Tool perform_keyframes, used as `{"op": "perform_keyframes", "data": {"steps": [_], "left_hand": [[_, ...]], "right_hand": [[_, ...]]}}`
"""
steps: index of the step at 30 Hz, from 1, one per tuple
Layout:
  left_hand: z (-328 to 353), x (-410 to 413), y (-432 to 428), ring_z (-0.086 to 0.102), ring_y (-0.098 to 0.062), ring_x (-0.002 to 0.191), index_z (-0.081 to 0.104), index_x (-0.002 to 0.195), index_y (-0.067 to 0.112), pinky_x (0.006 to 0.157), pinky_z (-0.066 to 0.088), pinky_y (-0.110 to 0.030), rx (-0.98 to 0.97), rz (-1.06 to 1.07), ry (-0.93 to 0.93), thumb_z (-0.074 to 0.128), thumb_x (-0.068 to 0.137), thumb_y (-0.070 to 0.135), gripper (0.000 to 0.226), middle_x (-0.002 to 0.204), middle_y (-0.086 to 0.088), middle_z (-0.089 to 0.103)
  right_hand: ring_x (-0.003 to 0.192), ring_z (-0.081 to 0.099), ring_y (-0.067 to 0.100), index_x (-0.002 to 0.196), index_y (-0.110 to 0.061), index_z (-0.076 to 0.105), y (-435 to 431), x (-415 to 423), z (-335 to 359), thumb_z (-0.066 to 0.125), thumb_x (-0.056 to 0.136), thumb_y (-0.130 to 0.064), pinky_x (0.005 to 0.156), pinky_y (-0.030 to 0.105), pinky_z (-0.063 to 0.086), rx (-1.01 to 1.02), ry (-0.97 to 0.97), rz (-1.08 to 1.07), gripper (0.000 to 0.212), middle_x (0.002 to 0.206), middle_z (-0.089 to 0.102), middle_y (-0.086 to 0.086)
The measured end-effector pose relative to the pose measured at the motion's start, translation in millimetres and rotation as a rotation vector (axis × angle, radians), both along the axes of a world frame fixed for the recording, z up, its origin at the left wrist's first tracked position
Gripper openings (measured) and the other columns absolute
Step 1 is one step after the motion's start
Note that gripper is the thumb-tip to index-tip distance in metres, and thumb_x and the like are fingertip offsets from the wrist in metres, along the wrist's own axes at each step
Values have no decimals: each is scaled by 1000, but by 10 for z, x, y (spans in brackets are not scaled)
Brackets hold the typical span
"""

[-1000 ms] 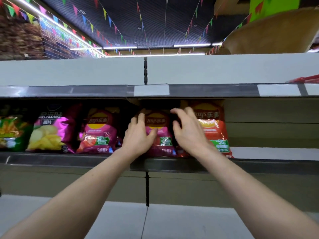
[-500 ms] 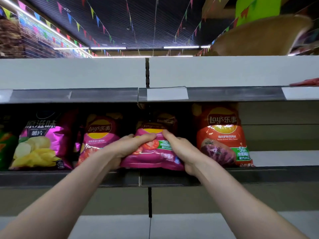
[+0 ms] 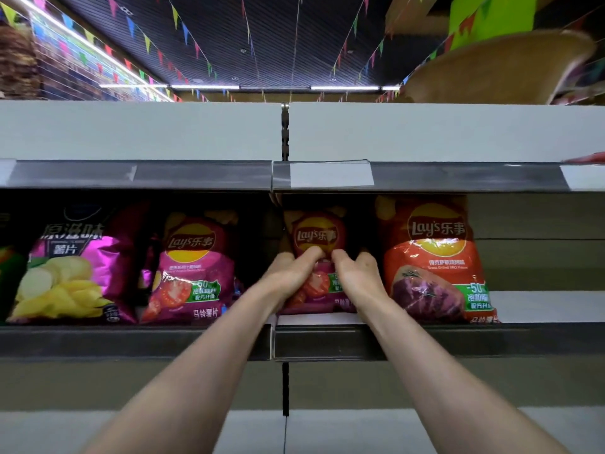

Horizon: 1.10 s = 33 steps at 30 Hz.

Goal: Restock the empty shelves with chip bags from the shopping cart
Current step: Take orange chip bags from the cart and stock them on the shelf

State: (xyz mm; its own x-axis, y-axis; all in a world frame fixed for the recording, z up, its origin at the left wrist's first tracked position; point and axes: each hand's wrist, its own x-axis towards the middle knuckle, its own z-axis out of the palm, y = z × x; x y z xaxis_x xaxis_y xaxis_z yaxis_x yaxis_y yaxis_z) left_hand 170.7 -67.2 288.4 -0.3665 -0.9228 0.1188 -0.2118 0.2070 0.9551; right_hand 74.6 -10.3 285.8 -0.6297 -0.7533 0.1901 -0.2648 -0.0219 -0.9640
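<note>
chip bag (image 3: 316, 234), one, gripped by left hand (image 3: 288, 276) and right hand (image 3: 358, 276), orange bag (image 3: 435, 257) beside

A shop: stocked chip bags (image 3: 193, 267) on price-railed shelves (image 3: 137, 339), ceiling bunting (image 3: 183, 24).

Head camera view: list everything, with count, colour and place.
held pink bag: one, pink, mid-shelf
pink bag: one, pink, to its left
magenta bag: one, magenta, further left
green bag: one, green, left edge, cut off
orange bag: one, orange-red, right of hands
shelf: one, grey, under the bags
labels: three, white, upper shelf edge
bunting: many, multicoloured, below ceiling
brown shape: one, brown, top right, blurred
left hand: one, grips held pink bag's left side
right hand: one, grips its right side
</note>
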Motion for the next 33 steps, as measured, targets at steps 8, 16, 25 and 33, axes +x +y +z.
{"op": "perform_keyframes", "data": {"steps": [8, 16, 25, 33], "left_hand": [[-127, -85, -63, 67, -17, 71, 63, 92, 11, 59, 49, -24, -106, 26, -10, 56, 90, 49, 39, 81, -6, 69], [35, -168, -147, 72, -34, 83, 56, 84, 26, 86, 57, -46, 48, 87, 228, 40, 85, 77, 53, 96, -15, 72], [-91, -242, -310, 70, -30, 91, 60, 115, 9, 88, 57, -43, 35, 77, 80, 41, 98, 51, 49, 102, -17, 70], [-118, -197, -114, 60, -11, 65, 59, 87, 19, 52, 39, -18, -108, 118, -4, 29, 101, 53, 47, 73, -2, 61]], "right_hand": [[107, 60, 32, 134, -12, 43, -26, -5, -92, 47, 81, -49, 93, 48, 51, -38, -82, -10, 65, 120, 58, 12], [75, 64, 19, 118, -16, 50, -261, -162, -57, 42, 94, -61, 60, 23, 42, -14, -8, -16, 52, 88, 64, 7], [92, 62, 31, 104, -6, 54, -316, -183, -93, 40, 94, -37, 86, 39, 51, 13, 128, -45, 35, 102, 64, 17], [110, 58, 34, 154, -22, 19, -345, -200, -115, 30, 102, -44, 93, 33, 45, 12, 271, -12, 57, 130, 55, 14]]}}
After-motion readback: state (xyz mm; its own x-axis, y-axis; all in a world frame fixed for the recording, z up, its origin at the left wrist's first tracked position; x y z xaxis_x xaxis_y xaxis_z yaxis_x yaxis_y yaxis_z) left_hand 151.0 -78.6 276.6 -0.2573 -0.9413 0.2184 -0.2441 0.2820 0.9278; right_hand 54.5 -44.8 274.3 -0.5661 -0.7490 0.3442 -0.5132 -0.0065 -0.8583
